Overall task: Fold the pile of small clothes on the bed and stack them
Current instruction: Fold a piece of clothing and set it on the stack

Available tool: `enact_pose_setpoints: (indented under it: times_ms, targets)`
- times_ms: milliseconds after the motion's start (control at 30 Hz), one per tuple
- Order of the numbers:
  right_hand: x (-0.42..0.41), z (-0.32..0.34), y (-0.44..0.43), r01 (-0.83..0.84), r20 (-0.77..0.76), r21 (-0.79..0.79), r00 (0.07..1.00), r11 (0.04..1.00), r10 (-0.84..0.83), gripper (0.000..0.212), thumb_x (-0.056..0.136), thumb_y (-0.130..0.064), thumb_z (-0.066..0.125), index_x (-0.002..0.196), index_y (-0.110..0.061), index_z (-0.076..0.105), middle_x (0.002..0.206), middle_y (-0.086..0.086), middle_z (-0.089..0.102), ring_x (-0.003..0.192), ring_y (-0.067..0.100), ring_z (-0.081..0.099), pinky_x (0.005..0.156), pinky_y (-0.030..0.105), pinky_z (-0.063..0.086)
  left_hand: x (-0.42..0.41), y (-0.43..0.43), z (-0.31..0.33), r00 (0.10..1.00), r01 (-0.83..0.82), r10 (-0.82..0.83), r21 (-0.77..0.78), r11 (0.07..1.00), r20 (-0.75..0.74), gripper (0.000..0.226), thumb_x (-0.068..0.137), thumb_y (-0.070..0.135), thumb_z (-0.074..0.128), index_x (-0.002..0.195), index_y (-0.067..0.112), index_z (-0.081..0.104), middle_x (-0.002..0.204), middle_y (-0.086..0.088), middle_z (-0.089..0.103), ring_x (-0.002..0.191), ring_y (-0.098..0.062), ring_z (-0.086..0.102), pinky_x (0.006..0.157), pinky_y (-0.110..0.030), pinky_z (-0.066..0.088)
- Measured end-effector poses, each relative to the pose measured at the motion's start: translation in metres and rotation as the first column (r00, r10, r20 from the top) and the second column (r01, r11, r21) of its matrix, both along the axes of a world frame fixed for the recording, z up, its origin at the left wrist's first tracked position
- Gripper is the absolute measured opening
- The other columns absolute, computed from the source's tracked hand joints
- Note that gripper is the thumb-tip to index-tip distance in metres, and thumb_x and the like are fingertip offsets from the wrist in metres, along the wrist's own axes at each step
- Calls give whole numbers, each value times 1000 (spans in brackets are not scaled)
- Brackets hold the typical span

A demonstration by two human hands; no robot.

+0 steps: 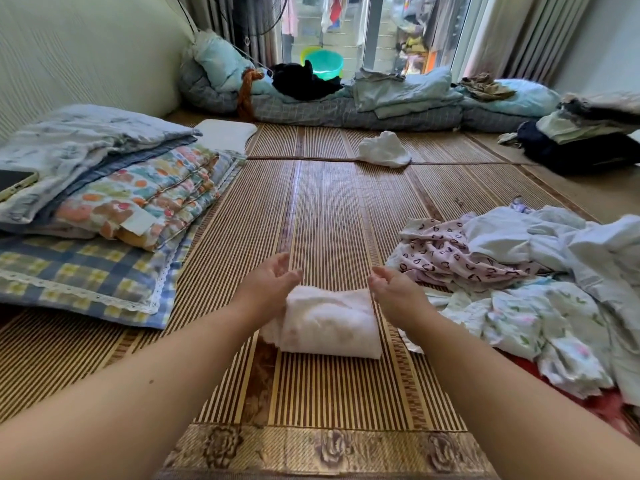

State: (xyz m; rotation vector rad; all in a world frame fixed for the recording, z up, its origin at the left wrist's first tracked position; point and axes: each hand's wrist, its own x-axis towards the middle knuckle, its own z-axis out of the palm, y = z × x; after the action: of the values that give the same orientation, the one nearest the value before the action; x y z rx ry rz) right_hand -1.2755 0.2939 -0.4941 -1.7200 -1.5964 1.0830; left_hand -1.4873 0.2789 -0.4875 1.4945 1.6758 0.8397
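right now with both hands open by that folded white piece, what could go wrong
The folded white cloth looks puffy and neither the left hand nor the right hand grips it, so the fold may spring open.
The unfolded pile lies close on its right; dragging the next piece out could knock it.
A crumpled white garment lies apart, farther up the mat, and might be missed.

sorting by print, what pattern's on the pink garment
The pink garment has dark heart outlines; head view.

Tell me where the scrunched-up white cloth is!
Follow the bamboo mat toward the window. The crumpled white cloth lies alone on it, before the checked bedding. Unlike the nearer folded white garment, it is a loose heap.
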Motion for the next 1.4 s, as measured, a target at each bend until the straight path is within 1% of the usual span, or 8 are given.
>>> enact_pose_setpoints:
  times_ms: [67,167,233,333,600,1000,1267,1400]
  targets:
    - [1,-2,-9,-106,158,35,982,994,100,42,99,-31,47,140,-23,45,130,-1,58,114,21,58,92,36,50,4,-5,-4,968,136,-125,37,990,-219,54,94,39,54,145,30,37,152,3,35,138,-19,35,109,-42,33]
    - [-2,-4,-30,-308,395,49,880,950,265,38,96,-37,51,133,-32,52,125,-7,62,98,9,60,80,27,53,5,-18,-13,721,425,-343,-6,905,-603,55,93,47,51,144,44,33,158,15,16,147,-11,9,118,-44,10]
    - [-6,-11,-41,-454,573,41,741,890,351,40,96,-42,46,136,-36,48,139,-8,53,119,10,53,102,40,43,5,-24,-21,535,530,-428,-106,841,-728,55,94,52,43,145,49,23,160,17,6,148,-9,-3,119,-47,1]
    - [-12,-28,-42,-538,703,-28,589,843,399,44,100,-40,35,144,-38,32,155,-9,30,142,13,27,116,53,15,4,-25,-35,438,513,-487,-235,826,-755,59,98,51,35,148,48,5,160,16,-3,148,-10,-8,119,-48,1]
    - [-39,-49,48,-504,772,-3,548,864,322,56,100,-22,28,152,-34,10,162,-4,2,148,16,-1,115,56,0,-5,48,-45,478,360,-361,-196,912,-801,53,102,43,26,151,41,5,162,8,5,149,-16,1,118,-45,8]
    - [-92,-65,219,-458,696,-63,617,887,368,73,90,-32,37,150,-42,-4,162,-2,-10,147,22,-13,108,60,-18,-55,223,-72,618,256,-251,-111,960,-745,52,101,38,32,147,51,14,162,2,8,149,-21,6,119,-48,17]
    - [-49,-37,159,-422,686,83,681,903,256,69,93,-43,36,150,-42,-3,161,-3,-11,146,20,-17,109,54,-20,-32,172,-57,666,319,-219,7,948,-713,59,95,57,35,148,49,9,160,4,-17,147,-20,-16,117,-53,-7]
    - [10,-21,81,-319,652,136,742,938,158,64,94,-47,37,149,-45,5,162,-5,-6,147,18,-15,112,56,-13,24,122,-43,711,432,-309,45,901,-632,61,92,60,38,147,51,12,160,9,-15,147,-15,-16,116,-54,-3]
